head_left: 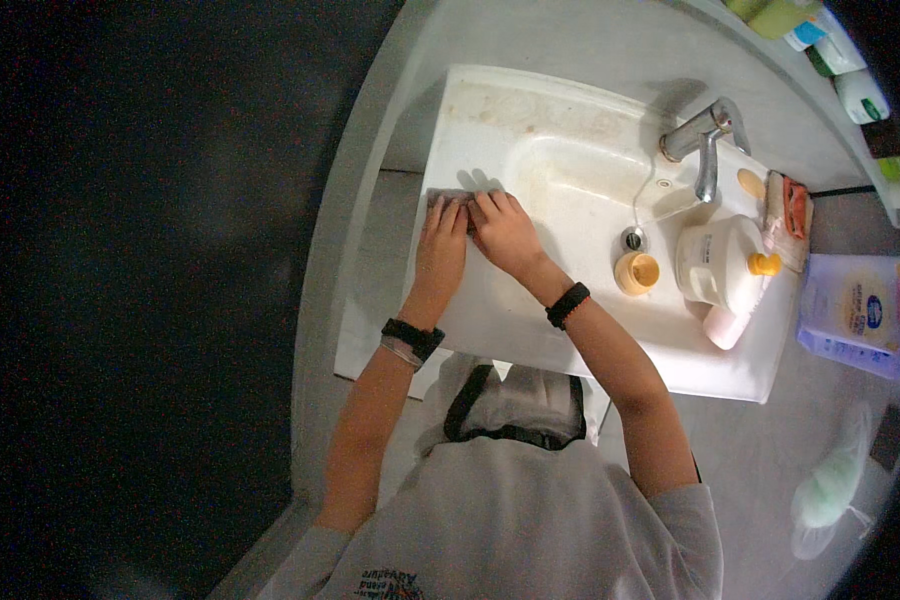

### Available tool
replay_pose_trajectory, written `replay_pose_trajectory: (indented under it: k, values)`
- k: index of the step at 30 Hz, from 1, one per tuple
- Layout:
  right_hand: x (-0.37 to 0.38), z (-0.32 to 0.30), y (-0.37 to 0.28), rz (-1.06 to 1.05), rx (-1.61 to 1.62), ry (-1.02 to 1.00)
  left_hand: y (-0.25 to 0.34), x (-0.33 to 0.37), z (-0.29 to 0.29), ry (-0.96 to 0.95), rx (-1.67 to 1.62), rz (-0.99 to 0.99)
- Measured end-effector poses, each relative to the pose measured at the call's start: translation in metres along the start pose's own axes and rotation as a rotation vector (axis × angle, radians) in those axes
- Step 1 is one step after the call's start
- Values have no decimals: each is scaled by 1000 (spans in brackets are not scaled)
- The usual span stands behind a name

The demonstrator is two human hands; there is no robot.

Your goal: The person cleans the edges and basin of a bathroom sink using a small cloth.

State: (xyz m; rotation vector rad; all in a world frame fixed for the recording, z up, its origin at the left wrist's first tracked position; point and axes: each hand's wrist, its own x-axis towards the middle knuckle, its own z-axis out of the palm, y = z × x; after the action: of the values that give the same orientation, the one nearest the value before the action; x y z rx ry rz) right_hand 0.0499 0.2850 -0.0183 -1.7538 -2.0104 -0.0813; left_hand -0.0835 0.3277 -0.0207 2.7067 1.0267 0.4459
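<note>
My left hand (442, 243) and my right hand (507, 232) are side by side on the flat left ledge of a white washbasin (475, 108). Under their bent fingers lies a small greyish-brown cloth or pad (452, 194), pressed down by both hands. Most of it is covered, so I cannot make out its exact kind. The fingertips of the two hands almost meet. Each wrist wears a dark band.
A chrome tap (705, 150) rises at the basin's back right. On the right side are an orange-yellow cup (637, 273), a white jug (715, 262) with a yellow cap, a pink bottle (727, 326) and a red-topped packet (794, 208). A purple-white pack (855, 310) stands further right.
</note>
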Motion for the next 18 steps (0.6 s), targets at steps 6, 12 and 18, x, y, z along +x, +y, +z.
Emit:
replay_pose_trajectory:
  k: [6,12,18]
  values:
    - [3,11,4,37,-8,-42,-3,11,8,-6,-82,-88]
    - [23,18,7,98,-79,58,-12,30,13,57,-47,-82]
    - [59,36,29,97,-22,101,-28,71,14,188,-141,-93]
